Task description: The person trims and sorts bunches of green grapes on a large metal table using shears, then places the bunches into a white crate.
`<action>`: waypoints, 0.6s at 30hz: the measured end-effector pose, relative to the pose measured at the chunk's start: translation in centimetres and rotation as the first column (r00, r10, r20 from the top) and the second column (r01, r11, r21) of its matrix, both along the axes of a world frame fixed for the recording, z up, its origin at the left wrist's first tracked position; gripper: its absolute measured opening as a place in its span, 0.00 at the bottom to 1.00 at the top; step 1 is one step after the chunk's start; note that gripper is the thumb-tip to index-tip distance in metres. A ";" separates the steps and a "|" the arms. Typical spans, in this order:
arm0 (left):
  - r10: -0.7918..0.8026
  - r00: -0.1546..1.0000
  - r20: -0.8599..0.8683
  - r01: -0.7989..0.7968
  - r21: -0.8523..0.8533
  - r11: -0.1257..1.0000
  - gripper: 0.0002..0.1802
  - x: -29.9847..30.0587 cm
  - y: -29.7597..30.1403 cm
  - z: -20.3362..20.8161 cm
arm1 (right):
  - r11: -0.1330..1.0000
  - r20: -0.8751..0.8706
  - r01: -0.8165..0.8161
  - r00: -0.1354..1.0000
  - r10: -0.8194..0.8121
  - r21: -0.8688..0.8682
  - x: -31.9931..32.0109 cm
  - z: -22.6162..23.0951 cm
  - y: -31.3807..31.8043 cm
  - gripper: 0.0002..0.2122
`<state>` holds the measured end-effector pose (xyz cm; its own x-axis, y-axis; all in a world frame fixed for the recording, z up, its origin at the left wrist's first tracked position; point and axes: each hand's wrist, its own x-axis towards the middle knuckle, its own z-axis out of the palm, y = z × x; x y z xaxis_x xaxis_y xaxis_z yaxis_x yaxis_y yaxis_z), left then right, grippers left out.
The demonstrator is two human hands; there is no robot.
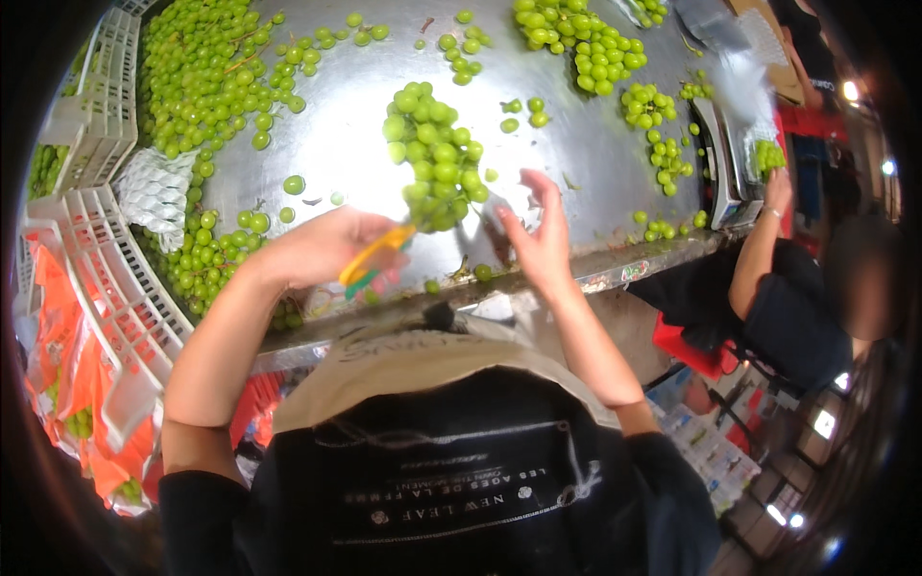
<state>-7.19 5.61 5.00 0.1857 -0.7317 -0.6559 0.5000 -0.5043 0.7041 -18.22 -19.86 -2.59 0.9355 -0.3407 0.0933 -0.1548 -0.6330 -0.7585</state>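
Observation:
A bunch of green grapes [437, 158] is in front of me over the shiny metal table [331, 120]; whether it rests fully on the metal I cannot tell. My left hand [331, 248] is closed around small scissors [376, 257] with yellow-orange and green handles, close to the bunch's lower end. The blades are hard to make out. To the right of the bunch, my right hand [540, 235] is held with thumb and fingers apart and nothing visible between them. Single grapes [293, 184] lie scattered around.
Heaped loose grapes [197, 72] cover the far left, beside white plastic crates [110, 91] and white foam netting [158, 195]. More bunches [581, 43] lie at the far right. A scale [727, 178] stands at the right edge, where another person's hand [778, 192] holds grapes.

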 end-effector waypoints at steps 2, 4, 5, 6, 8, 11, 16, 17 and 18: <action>-0.100 0.995 0.002 0.100 0.005 0.995 0.12 -1.0 0.1 -0.9 | 0.991 -0.317 0.022 0.948 0.022 0.135 -0.4 -0.2 -0.4 0.22; -0.173 0.985 -0.004 0.173 0.052 0.983 0.12 -1.6 -1.3 -1.1 | 0.975 -0.475 0.022 0.876 0.088 0.222 -0.6 -0.9 -0.2 0.16; -0.191 0.981 -0.032 0.193 0.060 0.979 0.13 -1.7 -2.0 -1.6 | 0.970 -0.481 -0.005 0.867 0.126 0.245 -0.5 -1.5 0.2 0.12; -0.209 0.976 -0.059 0.213 0.067 0.975 0.13 -1.8 -2.5 -2.0 | 0.963 -0.487 -0.032 0.858 0.164 0.268 -0.3 -1.8 0.6 0.09; -0.119 0.990 -0.081 0.122 0.040 0.992 0.19 -1.9 -3.2 -2.4 | 0.946 -0.509 -0.015 0.840 0.187 0.323 0.1 -1.8 0.9 0.08; -0.017 0.987 -0.158 0.026 0.051 0.998 0.25 -2.0 -3.9 -3.6 | 0.934 -0.472 -0.015 0.860 0.194 0.357 0.3 -1.8 1.2 0.08; 0.075 0.955 -0.286 -0.066 0.041 0.997 0.26 -2.2 -3.8 -4.0 | 0.938 -0.349 -0.083 0.914 0.206 0.336 0.1 -1.9 1.6 0.09; 0.088 0.948 -0.305 -0.078 0.047 0.996 0.26 -2.3 -3.8 -4.1 | 0.946 -0.319 -0.108 0.925 0.208 0.304 0.1 -1.9 1.7 0.08; 0.102 0.948 -0.302 -0.095 0.038 0.995 0.26 -2.4 -3.7 -4.1 | 0.953 -0.289 -0.132 0.934 0.211 0.271 0.2 -1.8 2.0 0.08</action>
<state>-9.64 1.90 0.87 0.0456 -0.7040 -0.7088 0.7361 -0.4559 0.5002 -18.06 -17.90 -4.36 0.9495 -0.1472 -0.2770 -0.3136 -0.4728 -0.8235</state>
